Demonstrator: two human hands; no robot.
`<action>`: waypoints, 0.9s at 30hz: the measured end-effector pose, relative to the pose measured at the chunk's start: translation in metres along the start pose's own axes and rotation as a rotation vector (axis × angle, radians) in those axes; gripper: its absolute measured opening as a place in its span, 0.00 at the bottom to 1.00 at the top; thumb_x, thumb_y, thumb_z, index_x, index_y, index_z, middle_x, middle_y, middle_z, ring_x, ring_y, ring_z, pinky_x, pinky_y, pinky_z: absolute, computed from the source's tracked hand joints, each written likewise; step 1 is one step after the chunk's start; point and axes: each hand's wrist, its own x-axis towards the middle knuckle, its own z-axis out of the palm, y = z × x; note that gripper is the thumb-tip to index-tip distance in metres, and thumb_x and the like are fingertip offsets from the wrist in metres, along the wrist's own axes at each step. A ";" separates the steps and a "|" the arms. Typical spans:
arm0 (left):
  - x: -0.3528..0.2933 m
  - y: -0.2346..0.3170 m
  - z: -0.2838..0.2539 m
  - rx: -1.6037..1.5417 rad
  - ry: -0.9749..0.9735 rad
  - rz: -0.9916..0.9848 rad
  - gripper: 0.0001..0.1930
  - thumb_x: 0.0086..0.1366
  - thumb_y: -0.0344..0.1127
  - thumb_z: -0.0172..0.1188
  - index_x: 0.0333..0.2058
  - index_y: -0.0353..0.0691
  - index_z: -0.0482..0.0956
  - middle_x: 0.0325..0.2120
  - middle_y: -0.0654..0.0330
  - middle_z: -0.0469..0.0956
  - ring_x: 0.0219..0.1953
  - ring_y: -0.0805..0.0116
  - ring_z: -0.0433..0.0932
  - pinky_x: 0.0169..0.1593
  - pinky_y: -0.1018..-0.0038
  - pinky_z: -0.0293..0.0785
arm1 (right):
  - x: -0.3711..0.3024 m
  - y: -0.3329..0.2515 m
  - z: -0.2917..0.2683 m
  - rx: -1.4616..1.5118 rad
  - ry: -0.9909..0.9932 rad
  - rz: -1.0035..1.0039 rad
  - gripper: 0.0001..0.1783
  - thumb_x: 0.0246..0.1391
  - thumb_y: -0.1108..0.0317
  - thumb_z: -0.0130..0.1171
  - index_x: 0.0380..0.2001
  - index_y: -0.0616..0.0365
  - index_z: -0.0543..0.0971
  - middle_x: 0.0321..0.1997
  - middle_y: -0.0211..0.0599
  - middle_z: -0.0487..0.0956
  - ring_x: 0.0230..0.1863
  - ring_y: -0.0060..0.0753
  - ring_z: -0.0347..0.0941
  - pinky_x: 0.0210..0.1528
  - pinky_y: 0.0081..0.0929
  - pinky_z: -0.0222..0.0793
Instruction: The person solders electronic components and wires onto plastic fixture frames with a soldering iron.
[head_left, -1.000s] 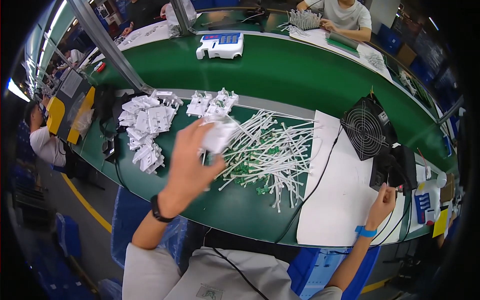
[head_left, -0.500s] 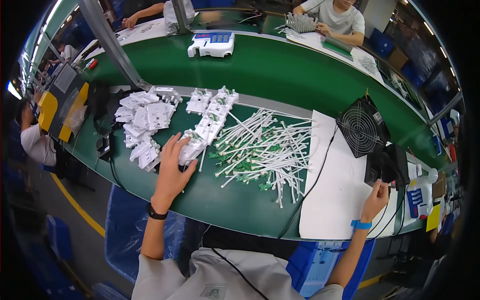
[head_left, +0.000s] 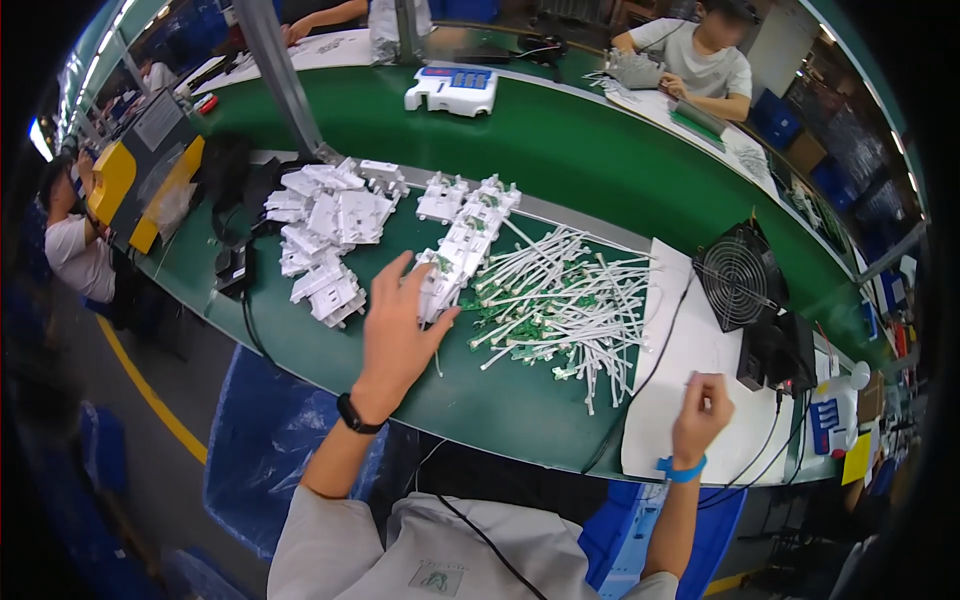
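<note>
My left hand (head_left: 395, 325) is at the near end of a row of white plastic housings (head_left: 462, 245), fingers and thumb spread apart beside the nearest one. Small green circuit boards sit in some of these housings. Over the white sheet (head_left: 655, 400) my right hand (head_left: 702, 415) is closed, its fingertips pinched together; whatever may be between them is too small to make out. Between the hands lies a heap of white cables with green circuit boards (head_left: 560, 300). Another pile of white housings (head_left: 330, 225) lies left of the row.
A black fan with a wire guard (head_left: 740, 275) stands at the right, beside a black box (head_left: 775, 350) with cords. A white device with blue keys (head_left: 452, 90) rests on the green ledge beyond. A metal post (head_left: 275, 75) rises at the left. A co-worker (head_left: 700, 65) sits across.
My right hand has moved from the black box toward me, over the white sheet. My left hand stays beside the row of housings. The whole view has shifted slightly.
</note>
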 end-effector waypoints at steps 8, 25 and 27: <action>-0.016 -0.064 -0.064 0.237 -0.020 -0.050 0.24 0.58 0.34 0.72 0.53 0.38 0.80 0.58 0.50 0.73 0.58 0.46 0.71 0.61 0.57 0.68 | 0.005 -0.085 0.069 0.199 -0.510 -0.286 0.07 0.51 0.73 0.71 0.34 0.59 0.83 0.25 0.36 0.77 0.24 0.34 0.75 0.29 0.28 0.70; -0.017 -0.080 -0.079 0.076 -0.143 0.189 0.14 0.70 0.36 0.63 0.50 0.37 0.86 0.51 0.45 0.82 0.53 0.50 0.79 0.59 0.59 0.72 | -0.002 -0.079 0.141 0.175 -0.440 -0.420 0.15 0.47 0.67 0.70 0.33 0.60 0.73 0.41 0.43 0.73 0.48 0.48 0.70 0.49 0.42 0.68; -0.009 -0.080 -0.077 -0.015 -0.118 0.242 0.14 0.70 0.36 0.63 0.49 0.34 0.86 0.47 0.45 0.84 0.49 0.47 0.81 0.57 0.57 0.73 | 0.004 -0.072 0.135 0.233 -0.390 -0.383 0.15 0.49 0.68 0.69 0.33 0.58 0.72 0.38 0.40 0.73 0.45 0.46 0.71 0.43 0.41 0.70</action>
